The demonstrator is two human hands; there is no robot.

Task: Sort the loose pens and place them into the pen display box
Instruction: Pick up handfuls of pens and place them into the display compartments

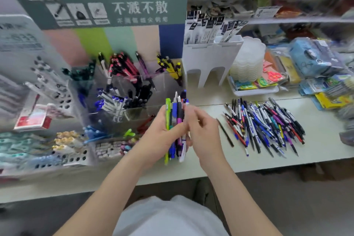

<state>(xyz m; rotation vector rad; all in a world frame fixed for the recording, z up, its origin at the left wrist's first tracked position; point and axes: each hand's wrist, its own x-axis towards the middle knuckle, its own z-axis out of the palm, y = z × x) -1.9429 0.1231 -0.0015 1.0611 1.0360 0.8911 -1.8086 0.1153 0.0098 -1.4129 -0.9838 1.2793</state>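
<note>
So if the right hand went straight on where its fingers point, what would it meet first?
Probably the bundle of pens held in the left hand; the right hand sits right beside it.

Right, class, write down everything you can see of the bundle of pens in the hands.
The bundle is a handful of plastic pens, lime green, purple, black, blue and white, standing roughly upright and side by side. The left hand grips its middle; the right hand meets its right edge, fingers blurred. It is held above the table.
</note>
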